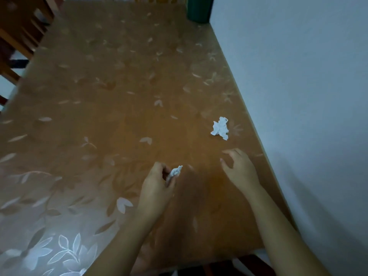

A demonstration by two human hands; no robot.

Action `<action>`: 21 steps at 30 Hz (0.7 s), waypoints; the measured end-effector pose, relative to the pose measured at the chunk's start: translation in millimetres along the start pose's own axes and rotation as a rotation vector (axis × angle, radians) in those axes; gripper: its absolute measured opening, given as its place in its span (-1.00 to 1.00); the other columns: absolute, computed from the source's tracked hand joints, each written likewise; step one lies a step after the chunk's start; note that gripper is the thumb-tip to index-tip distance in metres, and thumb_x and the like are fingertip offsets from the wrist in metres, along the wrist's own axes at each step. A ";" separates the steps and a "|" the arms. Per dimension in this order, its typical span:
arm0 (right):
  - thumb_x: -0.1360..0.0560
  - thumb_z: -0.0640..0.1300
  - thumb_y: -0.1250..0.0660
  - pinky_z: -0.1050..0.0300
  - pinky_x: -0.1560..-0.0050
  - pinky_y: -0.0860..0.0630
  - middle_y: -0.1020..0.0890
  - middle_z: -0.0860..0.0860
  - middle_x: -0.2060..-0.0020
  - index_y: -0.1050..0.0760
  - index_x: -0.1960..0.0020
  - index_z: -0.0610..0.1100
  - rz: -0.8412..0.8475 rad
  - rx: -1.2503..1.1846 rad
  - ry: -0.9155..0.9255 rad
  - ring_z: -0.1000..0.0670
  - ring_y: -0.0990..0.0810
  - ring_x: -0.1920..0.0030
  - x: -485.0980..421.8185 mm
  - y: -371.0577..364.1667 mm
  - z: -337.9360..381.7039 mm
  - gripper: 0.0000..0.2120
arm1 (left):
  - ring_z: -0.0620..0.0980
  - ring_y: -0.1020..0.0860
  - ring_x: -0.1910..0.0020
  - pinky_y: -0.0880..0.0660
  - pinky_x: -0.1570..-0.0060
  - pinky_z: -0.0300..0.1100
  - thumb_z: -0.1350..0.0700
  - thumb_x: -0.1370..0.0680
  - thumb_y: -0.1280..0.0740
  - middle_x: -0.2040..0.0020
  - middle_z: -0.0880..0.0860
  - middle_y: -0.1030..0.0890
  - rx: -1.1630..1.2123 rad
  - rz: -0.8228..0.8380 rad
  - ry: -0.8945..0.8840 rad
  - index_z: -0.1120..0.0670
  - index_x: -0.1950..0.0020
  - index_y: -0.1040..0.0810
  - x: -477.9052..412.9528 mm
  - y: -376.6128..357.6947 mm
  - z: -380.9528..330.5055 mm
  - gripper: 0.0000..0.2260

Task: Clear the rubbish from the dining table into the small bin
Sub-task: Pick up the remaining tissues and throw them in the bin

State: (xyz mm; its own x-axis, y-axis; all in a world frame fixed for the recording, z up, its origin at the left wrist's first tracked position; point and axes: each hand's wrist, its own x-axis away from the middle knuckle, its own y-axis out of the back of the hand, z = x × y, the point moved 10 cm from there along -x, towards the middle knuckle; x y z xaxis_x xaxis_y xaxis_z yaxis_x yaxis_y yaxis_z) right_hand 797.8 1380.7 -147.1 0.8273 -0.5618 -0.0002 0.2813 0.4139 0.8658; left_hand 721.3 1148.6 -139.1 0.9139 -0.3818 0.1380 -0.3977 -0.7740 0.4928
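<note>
A crumpled white tissue (220, 128) lies on the brown dining table (119, 86) near its right edge. My right hand (240, 168) hovers just below that tissue, fingers spread and curled, holding nothing. My left hand (157, 184) is closed around a second, smaller wad of white tissue (175, 172), which pokes out between thumb and fingers. A dark green container (199, 8) stands at the table's far right corner; whether it is the bin I cannot tell.
The table carries a glossy leaf-patterned cover and runs along a pale wall (298, 96) on the right. Wooden chairs (18, 36) stand at the far left. The near table edge lies just below my forearms.
</note>
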 end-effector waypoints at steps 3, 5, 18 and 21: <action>-0.50 -0.12 -0.27 0.03 -0.07 -0.42 -0.51 -0.09 -0.16 -0.46 -0.19 -0.16 -0.003 0.004 0.018 -0.09 -0.43 -0.17 -35.0 -4.4 -8.3 -0.72 | -0.09 -0.45 0.36 -0.34 0.41 -0.42 0.16 -0.49 -0.34 0.32 -0.05 -0.49 -0.026 -0.024 0.025 -0.04 0.26 -0.34 -5.9 -7.0 4.6 -0.78; -0.48 -0.16 -0.29 0.00 -0.02 -0.44 -0.51 -0.12 -0.13 -0.48 -0.16 -0.17 -0.015 -0.017 0.052 -0.13 -0.43 -0.15 -58.7 -8.8 -10.9 -0.74 | -0.12 -0.43 0.37 -0.32 0.42 -0.43 0.19 -0.47 -0.35 0.34 -0.06 -0.46 -0.037 -0.044 0.040 -0.03 0.27 -0.36 -10.6 -8.8 9.1 -0.78; -0.46 -0.14 -0.29 -0.09 -0.07 -0.46 -0.49 -0.21 -0.19 -0.52 -0.09 -0.18 0.045 -0.007 0.033 -0.23 -0.42 -0.16 -126.3 -66.0 -35.7 -0.76 | -0.15 -0.44 0.32 -0.31 0.34 -0.51 0.21 -0.42 -0.43 0.28 0.02 -0.52 -0.121 -0.172 0.119 -0.04 0.29 -0.41 -10.9 4.9 47.3 -0.76; -0.45 -0.15 -0.29 -0.08 0.01 -0.47 -0.50 -0.22 -0.10 -0.54 -0.05 -0.20 0.057 0.014 0.056 -0.24 -0.43 -0.11 -113.7 -73.7 -27.4 -0.79 | -0.15 -0.44 0.32 -0.32 0.30 -0.51 0.21 -0.41 -0.43 0.29 0.01 -0.52 -0.141 -0.181 0.087 0.01 0.27 -0.45 -5.7 12.1 43.1 -0.80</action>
State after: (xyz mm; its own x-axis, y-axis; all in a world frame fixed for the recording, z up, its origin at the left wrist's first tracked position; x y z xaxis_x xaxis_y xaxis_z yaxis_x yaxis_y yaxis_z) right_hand 696.3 1433.8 -224.7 0.8680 -0.4961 0.0218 0.2260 0.4337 0.8723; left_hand 707.7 1119.6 -171.0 0.9753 -0.1935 0.1067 -0.2168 -0.7453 0.6305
